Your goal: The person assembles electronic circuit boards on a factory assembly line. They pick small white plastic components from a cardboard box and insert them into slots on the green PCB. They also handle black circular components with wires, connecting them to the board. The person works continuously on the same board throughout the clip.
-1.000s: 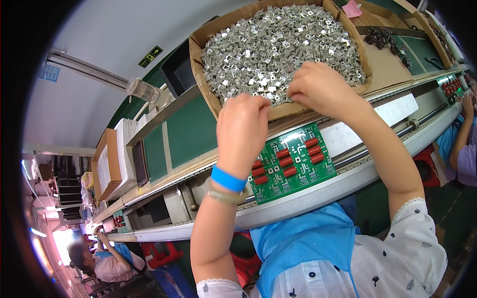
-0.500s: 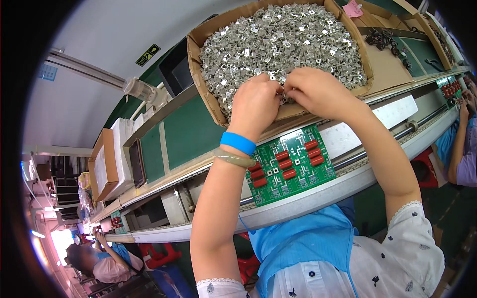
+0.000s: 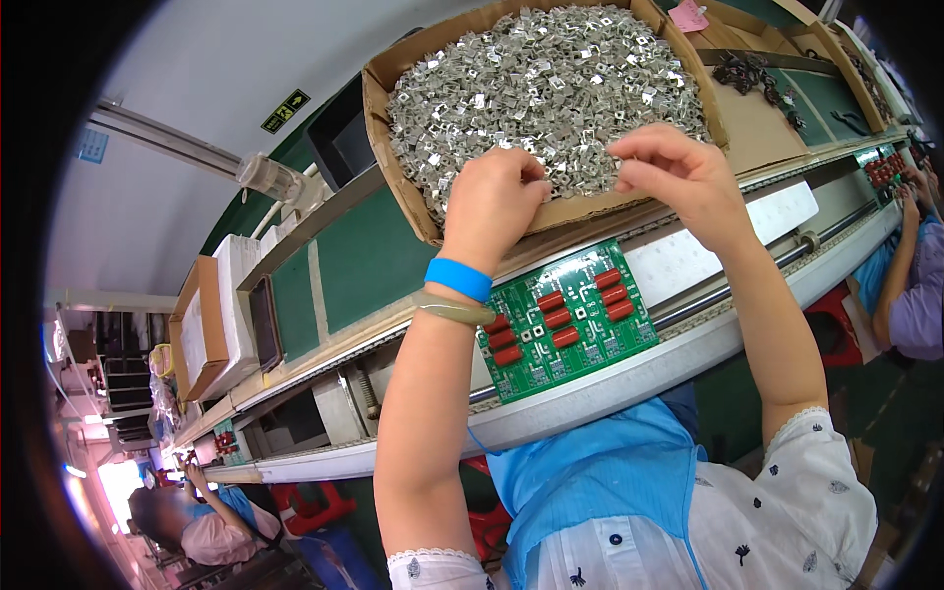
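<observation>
A cardboard box [image 3: 377, 128] heaped with small silvery metal clips [image 3: 551, 93] stands on the far side of the line. At the box's near edge, my left hand [image 3: 495, 200] is closed, fingers curled inward; whatever they hold is hidden. To its right, my right hand [image 3: 683, 184] hovers over the clips with thumb and forefinger apart, no piece clearly visible between them. Below both hands, a green circuit board [image 3: 615, 339] with several red cylindrical components [image 3: 558, 318] lies on the conveyor rails. A few small square metal pieces [image 3: 580, 314] sit on the board.
A white plate [image 3: 777, 218] lies right of the board. The pale front rail [image 3: 590, 379] runs along my side. A black bin [image 3: 339, 138] stands left of the box, dark cables [image 3: 747, 74] at the far right. Co-workers [image 3: 211, 516] sit at both ends.
My hands have drawn apart: the right moved right and its thumb and forefinger spread, while the left shifted slightly left and down. The board looks unchanged.
</observation>
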A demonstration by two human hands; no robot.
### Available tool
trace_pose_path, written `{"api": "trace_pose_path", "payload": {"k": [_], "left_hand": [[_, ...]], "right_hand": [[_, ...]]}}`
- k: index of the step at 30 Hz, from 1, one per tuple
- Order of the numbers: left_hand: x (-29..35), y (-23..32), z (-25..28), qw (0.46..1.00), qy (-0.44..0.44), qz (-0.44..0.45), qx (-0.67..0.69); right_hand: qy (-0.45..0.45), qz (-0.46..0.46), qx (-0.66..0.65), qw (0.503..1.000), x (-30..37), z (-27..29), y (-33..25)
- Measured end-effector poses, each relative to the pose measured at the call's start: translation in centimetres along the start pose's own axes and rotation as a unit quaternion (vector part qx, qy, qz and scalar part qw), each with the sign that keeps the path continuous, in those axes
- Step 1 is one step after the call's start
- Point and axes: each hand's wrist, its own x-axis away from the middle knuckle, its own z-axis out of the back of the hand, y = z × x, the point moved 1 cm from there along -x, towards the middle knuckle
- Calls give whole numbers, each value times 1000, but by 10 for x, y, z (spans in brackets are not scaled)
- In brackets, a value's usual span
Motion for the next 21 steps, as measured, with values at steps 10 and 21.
{"api": "trace_pose_path", "payload": {"k": [10,21], "left_hand": [[44,39,33,986,17,-7,167],[99,63,19,989,-76,7,125]], "right_hand": [[-86,-34,155,984,66,6,12],[-139,67,390,908,83,-8,10]]}}
